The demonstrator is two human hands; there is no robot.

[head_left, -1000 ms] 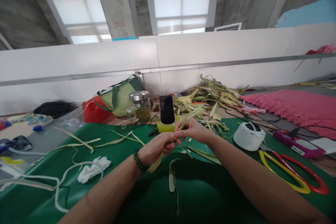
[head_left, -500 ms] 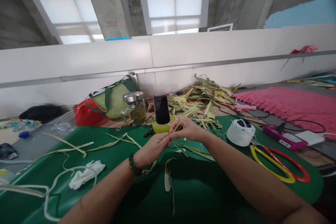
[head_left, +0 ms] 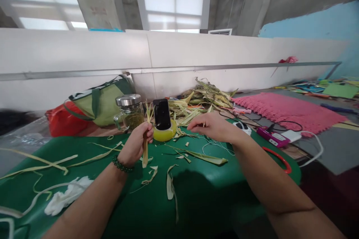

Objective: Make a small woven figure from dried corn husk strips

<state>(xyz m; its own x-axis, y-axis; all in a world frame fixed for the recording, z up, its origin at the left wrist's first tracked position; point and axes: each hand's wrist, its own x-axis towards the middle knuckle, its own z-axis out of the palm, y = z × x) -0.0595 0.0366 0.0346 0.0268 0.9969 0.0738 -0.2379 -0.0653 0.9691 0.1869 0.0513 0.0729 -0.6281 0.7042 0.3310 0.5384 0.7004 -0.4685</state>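
Observation:
My left hand (head_left: 137, 141), with a green bead bracelet (head_left: 122, 165) at the wrist, is wrapped around a small upright bundle of corn husk strips (head_left: 145, 153). The frayed upper ends of the bundle stick out above the fist, and its flat lower end hangs below. My right hand (head_left: 214, 126) hovers to the right, fingers loosely bent and slightly apart, with nothing visible in them. Below it a thin pale thread (head_left: 214, 147) lies on the green mat (head_left: 202, 201). A long husk strip (head_left: 207, 157) and several scraps lie between the hands.
A phone (head_left: 162, 114) leans on a yellow tape roll (head_left: 165, 134) beside a glass jar (head_left: 131, 114). Behind are a husk pile (head_left: 210, 93) and a green bag (head_left: 108, 106). White tissue (head_left: 67, 196) lies left; a red scissor handle (head_left: 280, 158) and purple power strip (head_left: 272, 137) lie right.
My hands have parted: the left moved left with the husk bundle, now upright, and the right moved right, away from it. The view has turned to the right.

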